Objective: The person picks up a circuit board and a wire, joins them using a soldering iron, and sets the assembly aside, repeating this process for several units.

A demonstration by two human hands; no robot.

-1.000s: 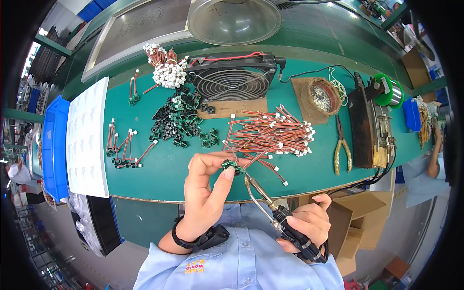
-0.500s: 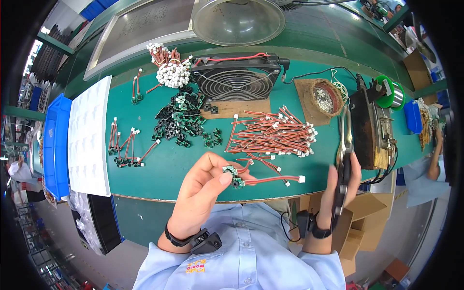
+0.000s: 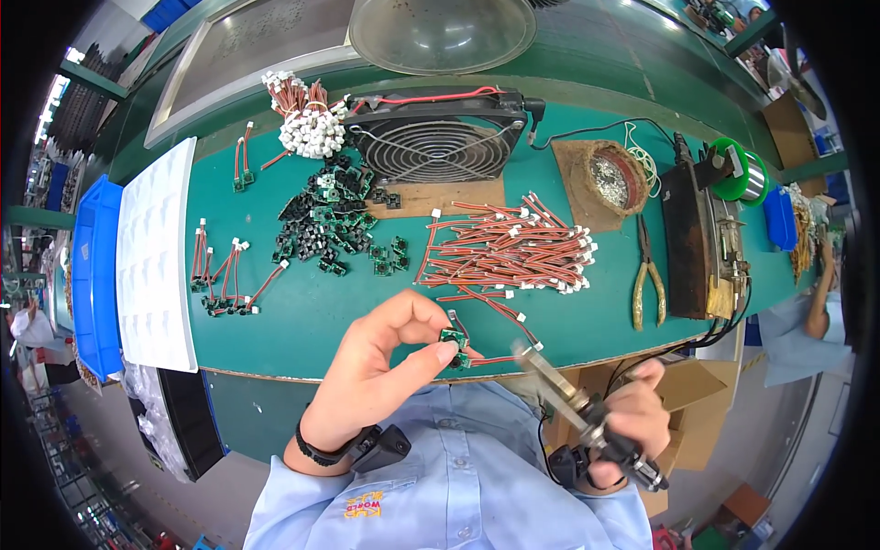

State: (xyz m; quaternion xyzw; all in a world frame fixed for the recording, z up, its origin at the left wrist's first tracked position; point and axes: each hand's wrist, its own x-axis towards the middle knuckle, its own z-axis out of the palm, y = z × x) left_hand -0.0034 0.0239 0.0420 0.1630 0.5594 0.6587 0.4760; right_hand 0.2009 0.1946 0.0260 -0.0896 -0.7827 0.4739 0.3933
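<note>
My left hand (image 3: 390,357) pinches small green circuit boards (image 3: 454,346) between thumb and fingers. Red-and-black leads with white plugs run from them. In my right hand (image 3: 637,417) is a soldering iron (image 3: 587,412) with a metal barrel and dark handle, blurred by motion. Its tip end points up and left, close to the leads at the left hand. Beyond the hands lies a pile of red-and-black wire leads (image 3: 509,246). Left of that pile are loose green-and-black boards (image 3: 330,215). Several boards with leads attached (image 3: 229,298) lie farther left.
A black fan (image 3: 431,142) stands at the back beside a bundle of white-plugged leads (image 3: 307,119). Pliers (image 3: 649,280) lie at right, near a round pot (image 3: 616,179), a dark metal box (image 3: 692,243) and a solder spool (image 3: 752,176). At left are a white tray (image 3: 156,257) and blue bin (image 3: 96,275).
My right hand has brought the soldering iron left and down from over the pliers, turning it toward the left hand. The pliers now show fully. My left hand still pinches the boards.
</note>
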